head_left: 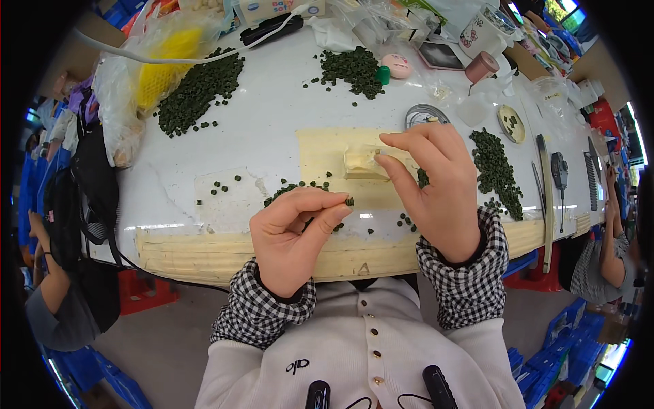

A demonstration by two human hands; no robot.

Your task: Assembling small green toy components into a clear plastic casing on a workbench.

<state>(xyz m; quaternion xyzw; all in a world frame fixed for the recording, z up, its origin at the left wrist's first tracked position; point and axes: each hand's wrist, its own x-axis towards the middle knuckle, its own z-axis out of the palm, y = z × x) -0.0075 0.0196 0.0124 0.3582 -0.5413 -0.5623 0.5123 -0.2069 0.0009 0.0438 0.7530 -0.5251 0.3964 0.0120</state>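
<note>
My left hand (286,235) pinches a small dark green piece (349,202) between thumb and forefinger, above the near part of the table. My right hand (436,184) hovers over a pale yellowish block (364,162) that looks wrapped in tape. Its thumb and forefinger stand a little apart, with nothing visible between them; the other fingers are partly hidden. Beneath the block lies a cream-coloured sheet (317,146) stuck on the table. Loose green pieces (293,185) of the same kind are scattered behind my left hand, and some lie between the hands.
Heaps of green pieces lie at the far left (201,92), far middle (351,71) and right (496,170). A screwdriver-like black tool (559,170) and a long flat strip (548,204) rest at the right. A coil of wire (426,114) and a round dish (511,124) sit beyond my right hand.
</note>
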